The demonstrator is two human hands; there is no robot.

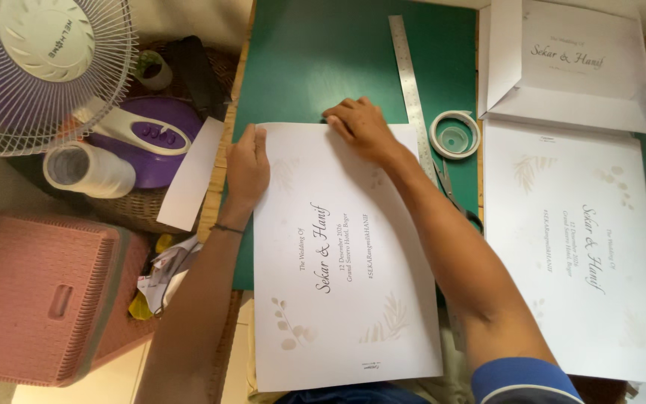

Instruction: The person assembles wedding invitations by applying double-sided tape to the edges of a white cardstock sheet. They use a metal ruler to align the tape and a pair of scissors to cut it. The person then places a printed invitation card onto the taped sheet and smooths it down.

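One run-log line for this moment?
left hand: flat on large white printed sheet | right hand: pressing its top edge | green cutting mat underneath

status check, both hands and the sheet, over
Left hand flat on left edge of printed sheet. Right hand presses its top edge. Steel ruler and tape roll lie beside.

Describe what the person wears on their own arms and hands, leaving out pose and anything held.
Both forearms are bare. The left hand has a thin dark band at its wrist. The right hand shows no ring or band; that arm ends in a short blue sleeve with a pale stripe.
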